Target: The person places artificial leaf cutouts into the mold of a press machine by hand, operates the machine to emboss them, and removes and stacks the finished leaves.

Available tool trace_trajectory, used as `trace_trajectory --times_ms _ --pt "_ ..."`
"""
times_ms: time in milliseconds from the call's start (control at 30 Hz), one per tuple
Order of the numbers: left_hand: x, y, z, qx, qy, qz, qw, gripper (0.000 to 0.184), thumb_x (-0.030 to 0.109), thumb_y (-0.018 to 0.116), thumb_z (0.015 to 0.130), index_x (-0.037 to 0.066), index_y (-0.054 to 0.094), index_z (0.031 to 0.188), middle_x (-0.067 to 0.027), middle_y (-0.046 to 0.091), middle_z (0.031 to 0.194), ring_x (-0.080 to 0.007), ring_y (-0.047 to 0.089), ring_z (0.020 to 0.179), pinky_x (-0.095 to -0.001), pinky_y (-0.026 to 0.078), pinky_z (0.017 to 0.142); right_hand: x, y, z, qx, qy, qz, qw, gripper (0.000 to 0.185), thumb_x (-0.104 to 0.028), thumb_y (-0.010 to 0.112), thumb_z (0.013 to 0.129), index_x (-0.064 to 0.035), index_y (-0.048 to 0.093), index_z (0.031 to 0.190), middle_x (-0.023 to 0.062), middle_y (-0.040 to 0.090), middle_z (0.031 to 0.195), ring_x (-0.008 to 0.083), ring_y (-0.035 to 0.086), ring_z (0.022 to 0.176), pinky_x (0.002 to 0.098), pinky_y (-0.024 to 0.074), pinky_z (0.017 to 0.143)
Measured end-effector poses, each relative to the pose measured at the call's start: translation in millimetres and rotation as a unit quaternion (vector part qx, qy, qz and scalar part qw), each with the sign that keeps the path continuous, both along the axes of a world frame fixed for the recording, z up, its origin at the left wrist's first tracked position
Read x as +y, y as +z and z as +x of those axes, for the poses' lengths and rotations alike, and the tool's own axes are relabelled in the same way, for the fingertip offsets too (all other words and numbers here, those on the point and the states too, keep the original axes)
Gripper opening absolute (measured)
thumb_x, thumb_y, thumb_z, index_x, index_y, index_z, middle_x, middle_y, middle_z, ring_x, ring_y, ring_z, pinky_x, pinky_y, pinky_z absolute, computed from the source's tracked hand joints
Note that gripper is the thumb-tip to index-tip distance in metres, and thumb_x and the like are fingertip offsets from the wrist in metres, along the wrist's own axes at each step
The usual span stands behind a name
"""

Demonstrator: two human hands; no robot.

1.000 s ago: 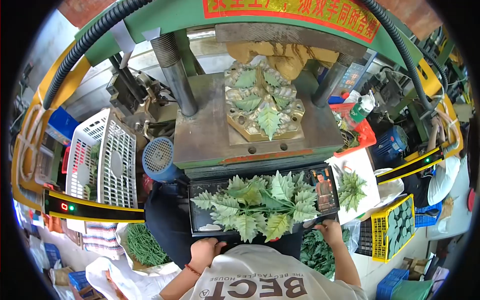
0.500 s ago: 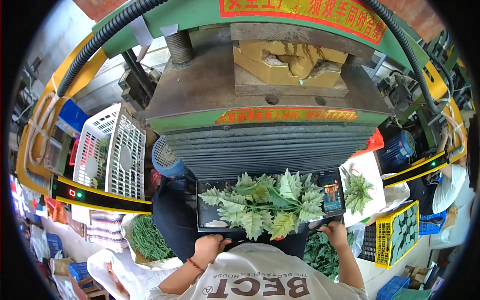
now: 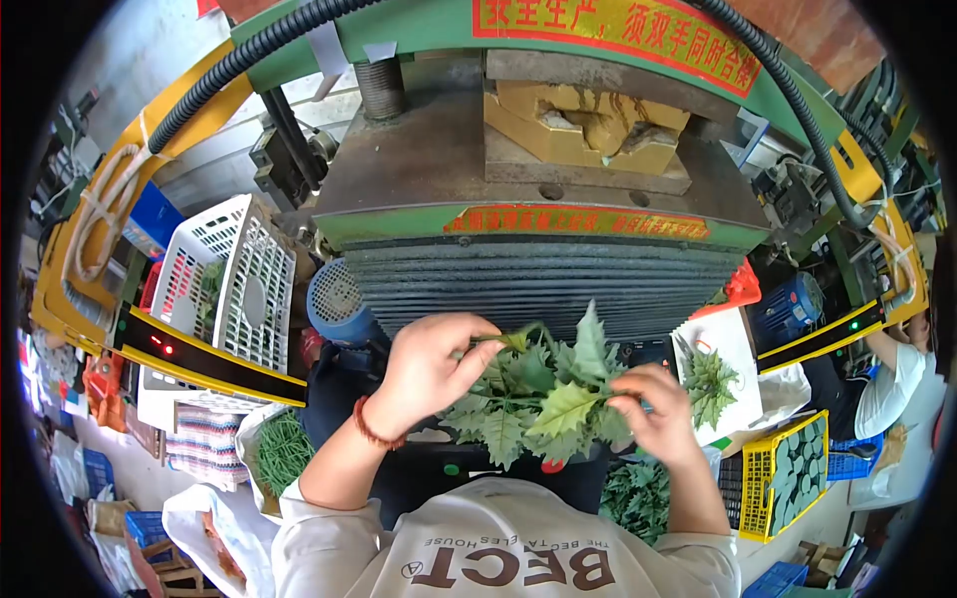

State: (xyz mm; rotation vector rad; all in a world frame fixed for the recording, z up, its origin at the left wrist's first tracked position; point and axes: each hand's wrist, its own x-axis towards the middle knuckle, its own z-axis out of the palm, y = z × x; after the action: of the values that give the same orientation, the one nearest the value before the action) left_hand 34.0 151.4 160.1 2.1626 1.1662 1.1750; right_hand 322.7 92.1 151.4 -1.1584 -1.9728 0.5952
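A pile of green artificial leaf sprays with jagged, pale-edged leaves lies before me, mostly covering a dark tray. Raised over its left side, my left hand is closed, thumb and forefinger pinching a leaf stem. My right hand is at the right side of the pile, its thumb and fingers closed around the stem end of a leaf spray; the exact grip is partly hidden. A phone lies behind the leaves at the right.
Ahead stands a press with a gold-coloured mould and a ribbed bellows. Black-yellow sensor bars flank me. A white crate is at left, a bag of green stems below it, a yellow crate at right. Another person's arm shows far right.
Both hands have risen from the tray's front edge to the leaf pile and taken hold of stems. The lights on the left bar changed from mixed red and green to red beside the hands' approach.
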Motion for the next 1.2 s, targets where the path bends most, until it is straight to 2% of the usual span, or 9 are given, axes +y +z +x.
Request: trace_trajectory --times_ms 100,167,267,333,500,667,867,1000,1200 --pt "-31 0 -7 0.158 0.048 0.365 0.916 0.006 0.009 0.067 0.074 0.014 0.065 0.077 0.0051 0.038 0.056 -0.0124 0.034 0.048 -0.023 0.031 0.046 -3 9 4 -0.015 -0.005 0.032 0.999 0.029 -0.003 0.071 0.074 -0.0024 0.064 0.101 0.0086 0.061 0.092 0.0216 0.058 0.073 0.0281 0.0472 0.065" --pt "-54 -17 -5 0.157 -0.007 0.444 0.882 0.007 0.008 0.066 0.073 0.014 0.064 0.076 0.0052 0.038 0.059 -0.0109 0.035 0.051 -0.021 0.032 0.047 -2 12 7 -0.035 -0.007 0.067 0.997 0.031 -0.004 0.072 0.074 -0.0026 0.064 0.103 0.0088 0.061 0.093 0.0225 0.058 0.075 0.0282 0.0476 0.067" --pt "-93 -65 -8 0.233 -0.05 0.34 0.91 0.004 0.012 0.067 0.076 0.013 0.064 0.077 0.0047 0.041 0.061 -0.0128 0.038 0.052 -0.0228 0.035 0.047 -3 -24 1 -0.1 -0.004 0.055 0.993 0.032 -0.006 0.072 0.074 -0.0023 0.063 0.105 0.0095 0.06 0.095 0.0229 0.058 0.076 0.0282 0.0477 0.067" --pt "-108 -101 -13 0.283 -0.14 0.088 0.945 0.01 0.016 0.067 0.079 0.011 0.062 0.072 0.0022 0.045 0.059 -0.016 0.042 0.05 -0.0256 0.037 0.046 -7 -45 -4 -0.164 0.002 0.046 0.985 0.033 -0.007 0.072 0.075 -0.002 0.063 0.106 0.0102 0.06 0.097 0.0233 0.059 0.077 0.0282 0.0478 0.067" --pt "-119 -27 -24 0.092 -0.052 -0.118 0.987 0.019 0.016 0.067 0.081 0.008 0.06 0.065 -0.0019 0.05 0.053 -0.0191 0.043 0.045 -0.028 0.038 0.047 -17 -31 -4 -0.126 -0.052 0.041 0.99 0.04 -0.014 0.075 0.073 -0.0013 0.062 0.108 0.012 0.058 0.101 0.0237 0.059 0.078 0.0279 0.0483 0.069" --pt "-71 -9 -17 -0.016 0.132 -0.075 0.988 0.026 0.016 0.067 0.083 0.005 0.055 0.063 -0.0027 0.05 0.054 -0.0174 0.042 0.043 -0.0271 0.035 0.044 -8 -37 -19 -0.197 -0.079 0.096 0.973 0.047 -0.02 0.079 0.07 -0.0012 0.061 0.108 0.0137 0.058 0.1 0.0234 0.059 0.078 0.0283 0.0489 0.071" --pt "-39 -5 41 -0.132 0.021 -0.1 0.986 0.022 0.015 0.064 0.087 0.003 0.055 0.072 -0.0015 0.053 0.063 -0.011 0.042 0.053 -0.0241 0.037 0.049 8 4 -67 0.152 0.158 -0.123 0.968 0.042 -0.013 0.075 0.078 -0.0023 0.051 0.112 0.0108 0.058 0.095 0.0184 0.059 0.075 0.031 0.0509 0.066" --pt "-23 -12 51 -0.532 -0.034 -0.355 0.768 0.018 0.012 0.066 0.087 0.006 0.057 0.073 0.0018 0.052 0.063 -0.009 0.041 0.049 -0.0213 0.036 0.046 27 -24 -90 0.395 0.134 -0.326 0.849 0.032 -0.004 0.065 0.086 -0.0015 0.046 0.113 0.0083 0.057 0.09 0.0152 0.059 0.069 0.0271 0.0512 0.061" --pt "-31 -32 11 -0.383 -0.023 -0.39 0.837 0.019 0.011 0.066 0.088 0.006 0.055 0.073 0.0017 0.052 0.068 -0.0066 0.043 0.054 -0.0185 0.036 0.05 29 -21 -97 0.383 0.085 -0.309 0.867 0.029 0.004 0.058 0.088 -0.0017 0.045 0.113 0.0079 0.057 0.084 0.0132 0.058 0.064 0.0233 0.0508 0.06"
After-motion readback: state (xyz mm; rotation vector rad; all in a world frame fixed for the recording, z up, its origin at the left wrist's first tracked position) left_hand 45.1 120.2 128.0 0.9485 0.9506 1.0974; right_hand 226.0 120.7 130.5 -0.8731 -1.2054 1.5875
